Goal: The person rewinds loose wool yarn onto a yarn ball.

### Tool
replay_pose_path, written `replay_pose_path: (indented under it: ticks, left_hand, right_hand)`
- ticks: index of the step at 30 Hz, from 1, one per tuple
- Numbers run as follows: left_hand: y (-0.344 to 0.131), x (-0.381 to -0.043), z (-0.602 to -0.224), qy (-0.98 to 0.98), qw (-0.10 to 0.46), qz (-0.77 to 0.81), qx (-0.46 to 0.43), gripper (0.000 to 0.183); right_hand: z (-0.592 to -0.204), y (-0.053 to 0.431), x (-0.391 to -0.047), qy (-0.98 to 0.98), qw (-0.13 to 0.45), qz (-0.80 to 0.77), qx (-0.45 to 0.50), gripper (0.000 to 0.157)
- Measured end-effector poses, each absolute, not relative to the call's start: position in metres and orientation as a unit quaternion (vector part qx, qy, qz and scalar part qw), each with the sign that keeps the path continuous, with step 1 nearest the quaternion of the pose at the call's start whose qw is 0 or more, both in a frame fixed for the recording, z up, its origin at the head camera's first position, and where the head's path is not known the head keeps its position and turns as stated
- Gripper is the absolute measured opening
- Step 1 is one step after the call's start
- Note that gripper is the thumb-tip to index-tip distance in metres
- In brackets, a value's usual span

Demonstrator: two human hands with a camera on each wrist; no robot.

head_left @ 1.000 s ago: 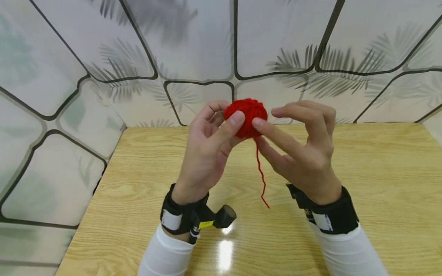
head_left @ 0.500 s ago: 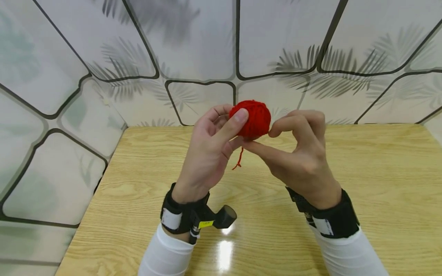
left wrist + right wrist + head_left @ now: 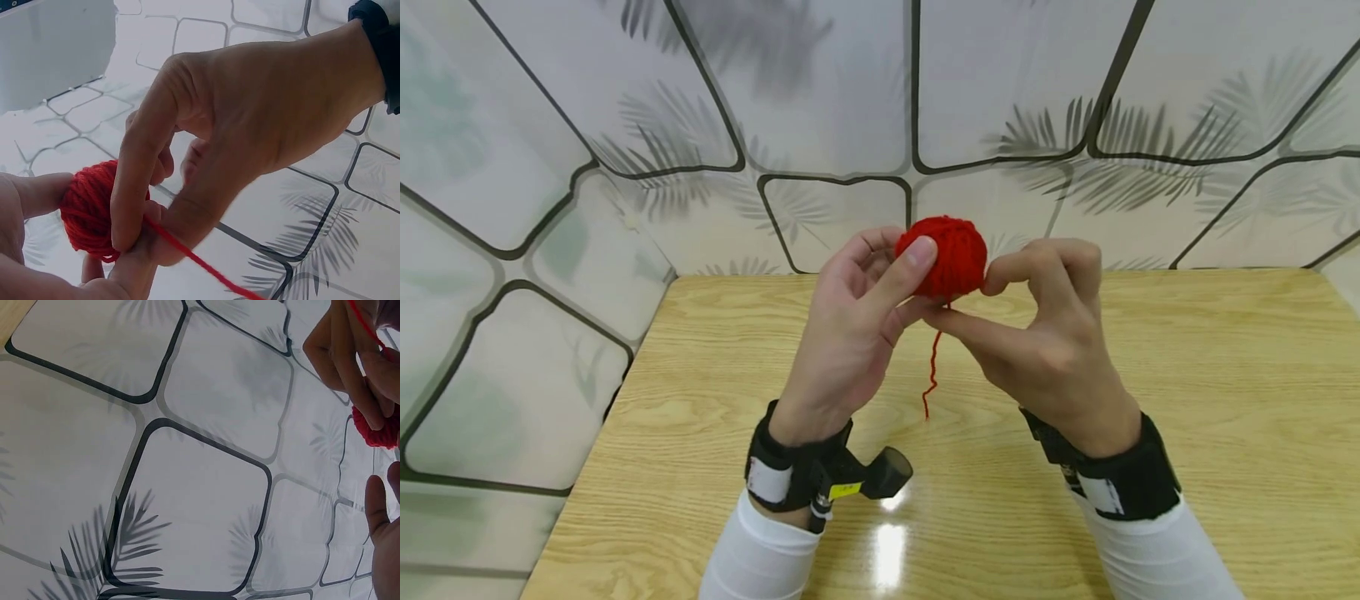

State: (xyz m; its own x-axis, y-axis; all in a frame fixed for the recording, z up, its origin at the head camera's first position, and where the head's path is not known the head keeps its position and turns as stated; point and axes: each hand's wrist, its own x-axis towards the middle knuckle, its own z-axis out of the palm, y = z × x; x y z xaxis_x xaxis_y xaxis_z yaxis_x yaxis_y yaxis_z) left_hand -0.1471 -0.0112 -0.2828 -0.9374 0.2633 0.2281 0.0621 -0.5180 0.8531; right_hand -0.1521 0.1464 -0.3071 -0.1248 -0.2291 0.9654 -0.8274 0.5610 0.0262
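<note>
In the head view my left hand (image 3: 861, 325) holds a ball of red yarn (image 3: 958, 258) above the table, with the thumb on its near face and other fingers behind and below. My right hand (image 3: 1048, 333) is at the ball's lower right. Its forefinger and thumb are bent against the ball's underside, close to the left fingertips. A loose yarn tail (image 3: 933, 367) hangs below the hands. In the left wrist view the strand (image 3: 200, 259) comes out between the right thumb and forefinger. The right wrist view shows only part of the ball (image 3: 375, 428) at its edge.
A wooden table (image 3: 700, 417) lies beneath both hands. Behind it and to the left stands a pale wall covering (image 3: 827, 92) with dark lines and palm-leaf prints. Both wrists wear black straps with cameras, such as the left wrist camera (image 3: 887, 472).
My right fingers have moved from the ball's front face to its lower right side. The ball has turned slightly, and the hanging tail has shifted left. The left hand keeps its hold.
</note>
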Motion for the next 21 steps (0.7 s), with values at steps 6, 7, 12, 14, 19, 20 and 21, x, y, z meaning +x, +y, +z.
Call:
replay_pose_path:
  ticks: [6,7,12,14,19,20,21]
  left_hand:
    - [-0.0112,-0.1493,-0.2848,0.516,-0.013,0.824,0.236,0.041]
    - [-0.0110,-0.1501,-0.2850,0.521,-0.030,0.815,0.252,0.043]
    - [-0.0116,-0.1499,-0.2800,0.546,-0.074,0.769,0.326,0.047]
    - [-0.0124,-0.1492,-0.2782,0.545,-0.071,0.758,0.353,0.044]
    - [-0.0144,-0.1511,-0.2803,0.541,-0.057,0.745,0.386,0.033]
    - [-0.0148,-0.1517,-0.2811,0.544,-0.055,0.743,0.386,0.031]
    - [-0.0151,-0.1523,-0.2819,0.547,-0.054,0.742,0.384,0.028]
  right_hand:
    - [-0.3062,0.1467,-0.1513,-0.681,0.546,0.292,0.391,0.024]
    - [-0.3060,0.1465,-0.1510,-0.678,0.548,0.293,0.393,0.024]
    - [-0.3072,0.1459,-0.1515,-0.660,0.571,0.299,0.386,0.022]
    - [-0.3075,0.1459,-0.1525,-0.650,0.580,0.308,0.381,0.023]
    - [-0.3046,0.1459,-0.1532,-0.635,0.559,0.351,0.401,0.025]
    - [-0.3039,0.1457,-0.1533,-0.634,0.553,0.357,0.406,0.026]
    - [-0.3029,0.1456,-0.1530,-0.633,0.548,0.360,0.411,0.025]
